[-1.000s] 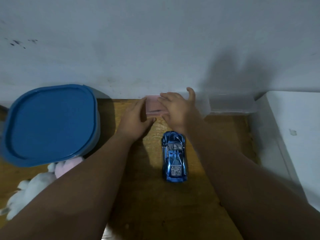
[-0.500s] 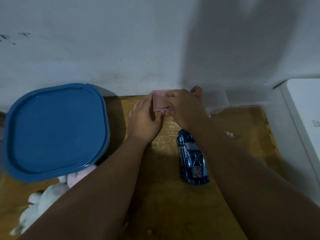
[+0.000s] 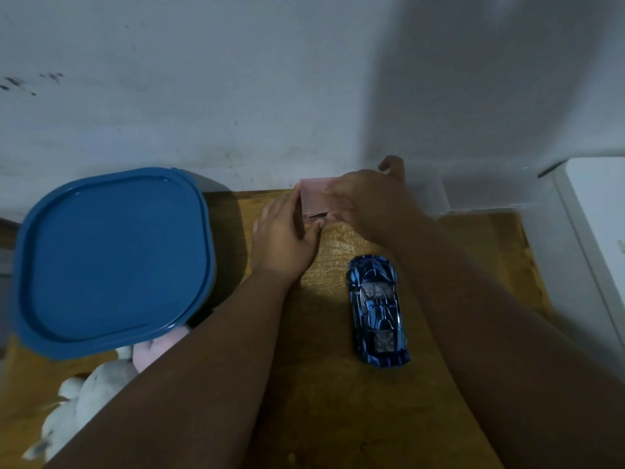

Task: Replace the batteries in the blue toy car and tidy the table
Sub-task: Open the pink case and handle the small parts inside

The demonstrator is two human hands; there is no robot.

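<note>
- The blue toy car (image 3: 377,311) is found wheels-down on the wooden table (image 3: 331,418), its length running toward the wall and the camera, untouched by either hand.
- Beyond the car, against the wall, a small pink box (image 3: 314,198) is held between both hands; a dark slit is seen along its near edge; its contents cannot be made out.
- Far left of the car, a large container is covered by a blue lid (image 3: 111,258); its contents are hidden.
- A white and pink plush toy (image 3: 84,397) is partly tucked under that container's near edge.
- Beyond the car to the right, a clear plastic box (image 3: 473,194) is set against the grey wall (image 3: 270,79).
- The left hand (image 3: 282,238) is cupped on the pink box's left side, thumb pressed to its near edge.
- The right hand (image 3: 365,201) is curled over the box's top and right side, thumb raised toward the wall.
</note>
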